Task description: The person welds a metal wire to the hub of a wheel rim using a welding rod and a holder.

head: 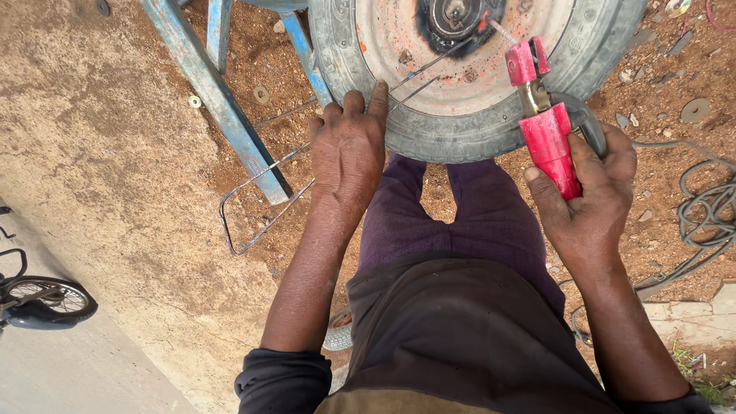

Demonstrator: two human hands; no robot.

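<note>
My right hand (590, 195) grips the red handle of a welding electrode holder (546, 126), whose jaws hold a thin rod pointing toward the dark hub (454, 17) of a wheel. The wheel (468, 73) has a worn grey tyre and a pale, rust-spotted metal disc. My left hand (349, 149) rests on the tyre's near edge, fingers closed over a bent loop of thin steel rod (261, 195) whose two ends lie across the disc toward the hub.
A blue painted metal frame (218, 100) slants left of the wheel. Black cable (709, 222) coils on the reddish dirt at right. Washers and scraps lie scattered. A bicycle wheel (46, 300) shows at the left edge on concrete.
</note>
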